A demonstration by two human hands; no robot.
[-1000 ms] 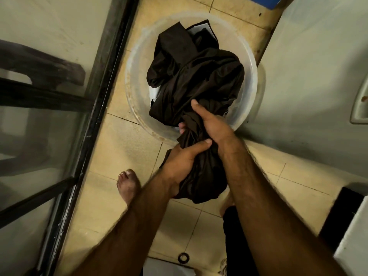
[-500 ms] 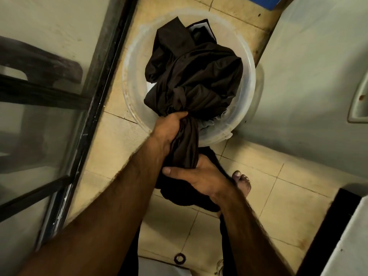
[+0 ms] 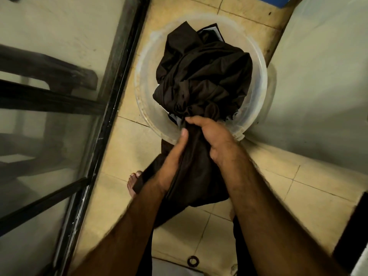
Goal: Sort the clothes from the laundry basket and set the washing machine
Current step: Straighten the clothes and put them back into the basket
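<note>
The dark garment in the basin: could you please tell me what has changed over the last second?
The right hand moved up to grip the dark garment at the rim of the basin; the left hand dropped to hold it lower. More cloth hangs outside. The basin stayed put.

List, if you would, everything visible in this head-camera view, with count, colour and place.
dark brown crumpled cloth garment: one, dark brown, heaped in the basin, one end drawn over the near rim
translucent round plastic basin: one, cloudy white, on the floor, top centre
beige floor tiles: many, beige, centre
black-framed glass door: one, black frame, left side
pale grey panel: one, pale grey, right side
small black ring: one, black, on the floor near the bottom edge
bare foot: one, left of the hanging garment
left hand: one, grips the garment below the rim
right hand: one, grips the garment at the rim
</note>
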